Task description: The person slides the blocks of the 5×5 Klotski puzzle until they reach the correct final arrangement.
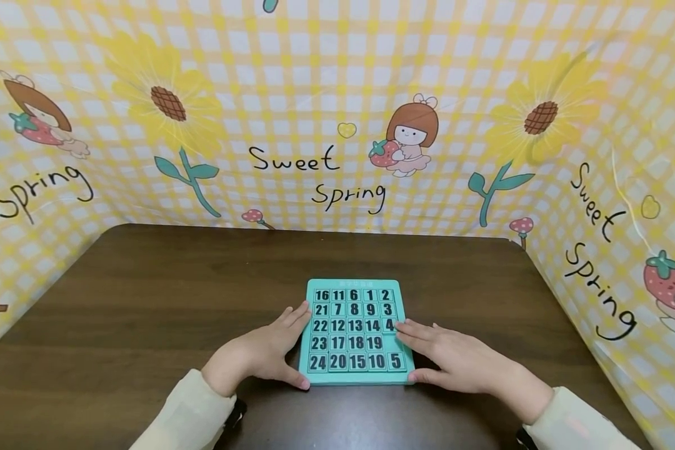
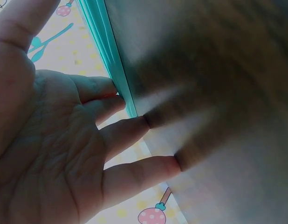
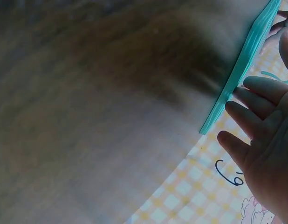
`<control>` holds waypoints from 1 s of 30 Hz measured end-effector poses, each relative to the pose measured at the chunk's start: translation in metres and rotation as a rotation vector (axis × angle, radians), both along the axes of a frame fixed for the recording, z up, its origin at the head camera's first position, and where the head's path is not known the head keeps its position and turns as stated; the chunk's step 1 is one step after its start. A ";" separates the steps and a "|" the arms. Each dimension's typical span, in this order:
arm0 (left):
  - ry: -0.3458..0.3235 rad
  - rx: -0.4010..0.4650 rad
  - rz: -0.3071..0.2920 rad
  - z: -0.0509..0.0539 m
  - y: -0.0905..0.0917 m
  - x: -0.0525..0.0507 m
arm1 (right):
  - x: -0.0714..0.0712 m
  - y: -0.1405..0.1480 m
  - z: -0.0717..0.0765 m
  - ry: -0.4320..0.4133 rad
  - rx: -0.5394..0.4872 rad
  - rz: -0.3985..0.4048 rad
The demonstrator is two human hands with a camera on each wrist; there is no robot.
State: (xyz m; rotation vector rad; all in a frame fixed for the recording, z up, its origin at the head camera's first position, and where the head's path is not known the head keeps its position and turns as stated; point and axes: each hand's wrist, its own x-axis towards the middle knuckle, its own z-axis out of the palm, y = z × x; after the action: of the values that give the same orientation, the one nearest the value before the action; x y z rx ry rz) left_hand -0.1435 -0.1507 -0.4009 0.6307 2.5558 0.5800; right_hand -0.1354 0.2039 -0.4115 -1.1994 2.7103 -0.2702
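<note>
A teal sliding number puzzle [image 1: 345, 378] lies flat on the brown table. Its tiles carry black numbers, and one gap shows at the right side, between the 4 tile [image 1: 389, 325] and the 5 tile [image 1: 395, 360]. My left hand [image 1: 267, 351] rests along the puzzle's left edge, fingers extended and thumb at the near corner. On the opposite side, my right hand [image 1: 455, 357] has its fingertips at the right rim beside the 4 tile, its thumb at the near right corner. In both wrist views, straight fingers reach toward the puzzle's teal side [image 2: 109, 56].
The dark wooden table [image 1: 202, 269] surrounds the puzzle. A yellow checked cloth [image 1: 292, 94] printed with flowers and lettering hangs behind the table and along both sides.
</note>
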 end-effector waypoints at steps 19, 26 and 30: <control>0.005 -0.004 -0.003 0.000 0.001 0.000 | 0.042 0.011 -0.006 0.269 -0.030 0.141; 0.007 -0.005 0.003 0.001 0.000 0.001 | 0.051 0.015 -0.010 0.336 -0.002 0.164; 0.010 -0.004 -0.002 0.000 0.000 0.001 | 0.049 0.015 -0.009 0.327 0.019 0.168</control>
State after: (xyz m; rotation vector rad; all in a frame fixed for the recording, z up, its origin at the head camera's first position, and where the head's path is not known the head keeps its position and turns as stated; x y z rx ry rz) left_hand -0.1425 -0.1508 -0.4006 0.6364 2.5641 0.5725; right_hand -0.0861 0.2188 -0.4208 -1.5786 2.8427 -0.0272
